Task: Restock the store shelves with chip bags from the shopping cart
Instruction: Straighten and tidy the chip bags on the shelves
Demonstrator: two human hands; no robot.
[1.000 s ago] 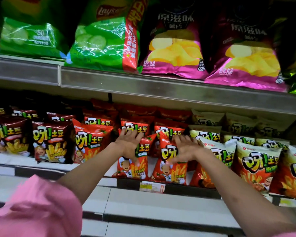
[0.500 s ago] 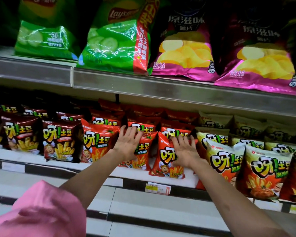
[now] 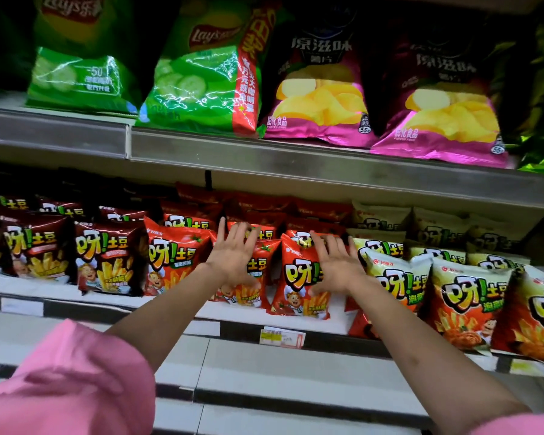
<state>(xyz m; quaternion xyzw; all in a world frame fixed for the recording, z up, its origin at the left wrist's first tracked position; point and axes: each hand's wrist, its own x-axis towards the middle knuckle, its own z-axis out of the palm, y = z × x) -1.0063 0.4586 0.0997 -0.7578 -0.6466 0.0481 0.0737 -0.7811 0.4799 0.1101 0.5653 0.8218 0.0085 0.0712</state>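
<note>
Fingers [image 3: 225, 233] of the left hand [image 3: 233, 259] spread straight, flat against a red chip bag [image 3: 255, 277] in the front row of the lower shelf [image 3: 208, 313]; nothing gripped. Right hand [image 3: 335, 266] likewise released, fingers splayed, palm pressed on the neighbouring red bag [image 3: 296, 277], thumb low across its front. Both bags stand upright, side by side, near the shelf's front edge. More red bags stacked in rows behind them.

Left of the hands: another red bag [image 3: 173, 255], then dark brown bags [image 3: 107, 255] of the same brand, upright in a row. Right of the hands: cream-and-orange bags [image 3: 465, 296], front ones leaning forward over the shelf lip.

Price tag [image 3: 281, 336] clipped to the shelf rail just below the right-hand red bag.

Upper shelf [image 3: 296, 161]: two green Lay's bags [image 3: 198, 76] at left, two dark purple-and-magenta bags [image 3: 321, 89] at right, all leaning forward over the rail.

Pink sleeve [image 3: 66, 381] on the left arm, low in the frame; sliver of pink at the right arm's lower edge. Shopping cart not in view.
</note>
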